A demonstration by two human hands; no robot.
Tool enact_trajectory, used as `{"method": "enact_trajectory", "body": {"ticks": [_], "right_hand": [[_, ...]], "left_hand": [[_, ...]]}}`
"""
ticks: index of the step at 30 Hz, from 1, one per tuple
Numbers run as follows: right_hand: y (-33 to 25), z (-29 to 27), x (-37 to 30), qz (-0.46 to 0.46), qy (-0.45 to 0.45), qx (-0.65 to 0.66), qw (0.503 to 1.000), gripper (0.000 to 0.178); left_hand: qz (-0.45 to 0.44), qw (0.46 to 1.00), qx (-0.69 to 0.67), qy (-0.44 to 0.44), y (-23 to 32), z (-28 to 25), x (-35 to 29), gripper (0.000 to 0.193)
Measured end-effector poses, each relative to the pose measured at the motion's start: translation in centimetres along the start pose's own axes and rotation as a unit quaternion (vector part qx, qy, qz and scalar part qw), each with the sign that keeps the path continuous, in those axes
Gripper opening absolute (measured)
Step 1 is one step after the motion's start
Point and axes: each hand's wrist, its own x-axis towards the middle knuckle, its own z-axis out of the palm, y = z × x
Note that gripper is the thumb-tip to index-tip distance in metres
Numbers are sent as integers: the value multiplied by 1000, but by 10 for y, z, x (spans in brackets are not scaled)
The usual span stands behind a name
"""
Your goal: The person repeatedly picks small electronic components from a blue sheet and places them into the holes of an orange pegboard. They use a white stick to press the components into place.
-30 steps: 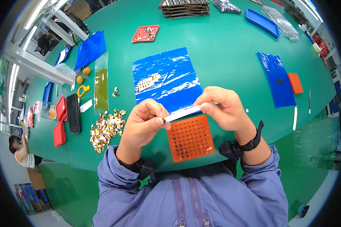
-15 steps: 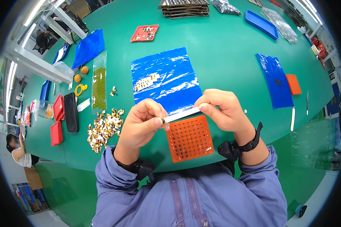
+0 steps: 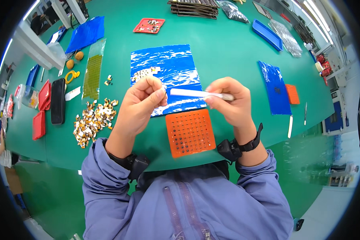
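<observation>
**White strip clamped in the right fingers, its free end just beside the left hand**

The right hand has its thumb and forefinger closed on a slim white strip, gripping it toward its greyish right end, which pokes out past the fingers. The strip lies nearly level, its free end pointing left and stopping just short of the left fingertips, with a small gap between. The left hand holds thumb and forefinger close at the tips; whether they meet or pinch something tiny, I cannot tell.

The strip crosses above the lower part of a shiny blue sheet on the green table. An orange plate with rows of dark dots lies nearer the body, below the strip and between the forearms.
</observation>
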Motion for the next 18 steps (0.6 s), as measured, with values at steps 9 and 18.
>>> {"method": "enact_trajectory", "body": {"ticks": [9, 18], "right_hand": [[-29, 33, 4, -192, -100, -146, 965, 16], [-22, 46, 6, -195, -144, -189, 951, 20]], "left_hand": [[-64, 992, 99, -50, -4, 0, 1, 7], [-95, 985, 127, -75, -5, -1, -1, 5]]}}
